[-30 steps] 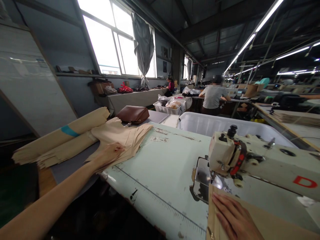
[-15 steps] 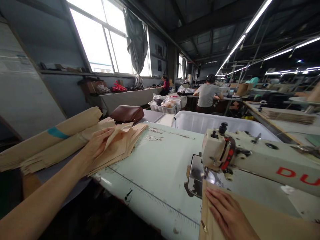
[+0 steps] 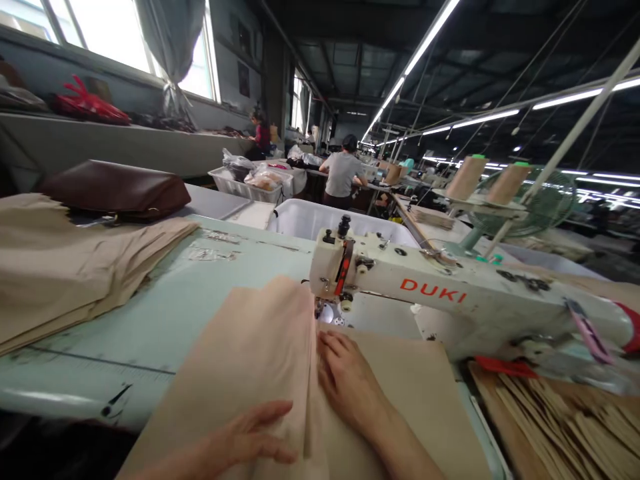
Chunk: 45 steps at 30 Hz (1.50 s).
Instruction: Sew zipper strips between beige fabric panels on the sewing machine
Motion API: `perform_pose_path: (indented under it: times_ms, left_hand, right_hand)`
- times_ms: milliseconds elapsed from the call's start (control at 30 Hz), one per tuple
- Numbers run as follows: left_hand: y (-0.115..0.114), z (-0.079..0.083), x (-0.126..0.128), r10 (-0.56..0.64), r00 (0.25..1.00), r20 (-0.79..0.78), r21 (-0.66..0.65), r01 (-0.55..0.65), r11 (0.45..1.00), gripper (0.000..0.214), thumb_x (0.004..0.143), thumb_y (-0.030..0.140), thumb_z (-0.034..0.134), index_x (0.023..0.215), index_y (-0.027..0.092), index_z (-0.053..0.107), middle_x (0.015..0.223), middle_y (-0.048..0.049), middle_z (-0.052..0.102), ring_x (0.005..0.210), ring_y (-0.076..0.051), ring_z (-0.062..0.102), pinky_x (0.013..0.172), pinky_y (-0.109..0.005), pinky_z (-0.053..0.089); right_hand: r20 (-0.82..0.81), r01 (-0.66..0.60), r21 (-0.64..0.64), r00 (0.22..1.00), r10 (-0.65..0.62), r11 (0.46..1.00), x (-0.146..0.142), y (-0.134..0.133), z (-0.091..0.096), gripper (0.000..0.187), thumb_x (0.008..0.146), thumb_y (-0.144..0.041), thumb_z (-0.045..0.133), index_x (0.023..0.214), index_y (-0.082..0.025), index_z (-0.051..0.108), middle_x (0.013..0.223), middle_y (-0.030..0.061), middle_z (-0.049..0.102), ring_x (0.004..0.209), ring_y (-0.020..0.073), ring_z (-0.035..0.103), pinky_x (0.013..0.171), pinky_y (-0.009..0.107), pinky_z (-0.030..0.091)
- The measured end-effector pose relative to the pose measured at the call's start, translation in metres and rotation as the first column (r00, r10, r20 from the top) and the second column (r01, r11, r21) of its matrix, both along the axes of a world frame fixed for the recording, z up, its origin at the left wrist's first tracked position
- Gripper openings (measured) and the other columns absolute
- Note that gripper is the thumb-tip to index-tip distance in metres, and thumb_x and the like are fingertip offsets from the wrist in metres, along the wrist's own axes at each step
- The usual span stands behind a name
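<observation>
A tan fabric panel [image 3: 245, 340] lies in front of the sewing machine [image 3: 390, 280], its right edge close to the needle area. Beside it, to the right, a second tan panel [image 3: 415, 387] is spread below the machine arm. My left hand [image 3: 250, 437] is over the left panel with thumb and fingers apart, gripping nothing; whether it touches the cloth I cannot tell. Along the line where the two panels meet, my right hand [image 3: 350, 377] rests flat on the right panel, fingertips just short of the presser foot.
A stack of tan panels [image 3: 75, 267] lies at the left, with a dark brown leather bag [image 3: 120, 190] behind it. Beyond the table stands a white bin [image 3: 295, 217]. Folded tan strips [image 3: 570, 420] lie at lower right. A person in grey [image 3: 343, 173] works farther off.
My left hand has come from the stack to the machine, and a tan panel now lies beside the other one. The view has swung right. My right hand stays on the cloth near the needle.
</observation>
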State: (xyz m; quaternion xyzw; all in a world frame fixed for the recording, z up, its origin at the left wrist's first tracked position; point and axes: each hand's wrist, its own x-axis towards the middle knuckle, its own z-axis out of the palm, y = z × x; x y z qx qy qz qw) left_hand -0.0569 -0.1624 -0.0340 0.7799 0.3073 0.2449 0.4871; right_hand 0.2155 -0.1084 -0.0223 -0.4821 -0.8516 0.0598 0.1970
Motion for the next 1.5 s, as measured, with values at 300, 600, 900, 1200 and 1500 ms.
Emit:
perform_pose_path:
  times_ms: [300, 600, 900, 1200, 1500]
  left_hand:
    - [0.126, 0.006, 0.044, 0.387, 0.867, -0.314, 0.546, -0.169, 0.821, 0.058, 0.102, 0.044, 0.039, 0.149, 0.011, 0.041, 0.158, -0.0191, 0.035, 0.147, -0.033, 0.030, 0.120, -0.057, 0.024]
    - [0.098, 0.001, 0.080, 0.284, 0.949, -0.137, 0.580, -0.155, 0.800, 0.030, 0.097, 0.019, 0.041, 0.116, 0.017, 0.064, 0.128, -0.0107, 0.062, 0.122, -0.020, 0.058, 0.108, -0.033, 0.046]
    - [0.127, 0.015, 0.079, 0.285, 0.934, -0.217, 0.606, -0.101, 0.789, 0.027, 0.099, 0.029, 0.048, 0.106, 0.023, 0.073, 0.115, -0.0060, 0.068, 0.111, -0.025, 0.061, 0.104, -0.043, 0.046]
    - [0.132, 0.004, 0.055, 0.318, 0.913, -0.256, 0.716, -0.042, 0.697, 0.029, 0.098, 0.030, 0.049, 0.124, 0.016, 0.053, 0.150, -0.0163, 0.042, 0.141, -0.032, 0.037, 0.119, -0.054, 0.027]
    - [0.096, 0.006, 0.054, 0.293, 0.913, -0.284, 0.621, -0.058, 0.782, 0.036, 0.100, 0.029, 0.049, 0.134, 0.018, 0.049, 0.141, -0.0106, 0.052, 0.134, -0.025, 0.047, 0.114, -0.038, 0.039]
  right_hand:
    - [-0.023, 0.010, 0.040, 1.000, -0.009, 0.999, 0.001, -0.004, -0.012, 0.050, 0.093, -0.016, 0.052, 0.143, -0.014, 0.052, 0.144, 0.0086, 0.053, 0.134, 0.0252, 0.043, 0.118, 0.044, 0.037]
    - [-0.081, -0.109, 0.078, 0.990, 0.115, 0.991, 0.004, -0.005, -0.008, 0.051, 0.084, -0.010, 0.055, 0.133, -0.023, 0.062, 0.143, 0.0052, 0.053, 0.135, 0.0235, 0.042, 0.119, 0.039, 0.033]
    - [-0.075, -0.136, 0.063, 0.987, 0.141, 0.989, 0.005, -0.005, -0.005, 0.058, 0.080, -0.009, 0.058, 0.135, -0.024, 0.060, 0.140, 0.0050, 0.056, 0.138, 0.0216, 0.039, 0.122, 0.038, 0.030]
    - [-0.045, -0.085, 0.008, 0.995, 0.085, 0.996, 0.004, -0.008, 0.001, 0.055, 0.087, -0.016, 0.059, 0.142, -0.017, 0.054, 0.143, 0.0106, 0.053, 0.139, 0.0259, 0.039, 0.119, 0.047, 0.036]
    - [-0.059, -0.112, 0.010, 0.992, 0.112, 0.994, 0.004, -0.007, 0.004, 0.050, 0.091, -0.015, 0.056, 0.141, -0.020, 0.054, 0.142, 0.0079, 0.053, 0.139, 0.0249, 0.037, 0.120, 0.046, 0.034]
